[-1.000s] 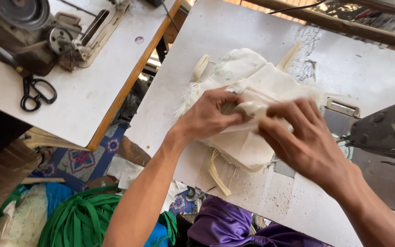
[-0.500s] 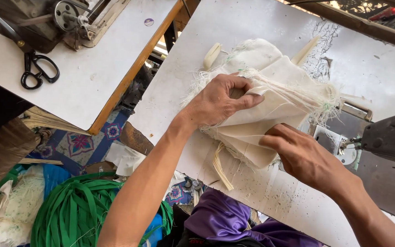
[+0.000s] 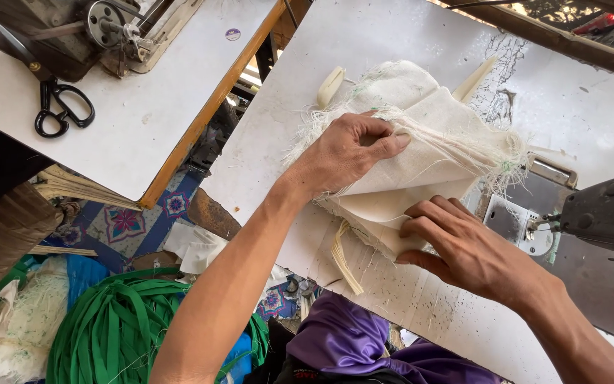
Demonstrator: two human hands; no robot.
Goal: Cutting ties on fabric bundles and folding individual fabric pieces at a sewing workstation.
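Fingers (image 3: 381, 146) pinching cream cloth stack (image 3: 421, 167), folded, frayed thready edges

Head-worn view, looking steeply down from close above

One camera only, so no second view shares the scene. It tilts down over the white counter (image 3: 392, 43) that fills the centre and upper right of the frame, near enough that both forearms enter from the bottom edge. A second counter (image 3: 143, 121) sits at upper left, floor clutter at lower left, and a dark sewing machine (image 3: 605, 213) is cut by the right edge.
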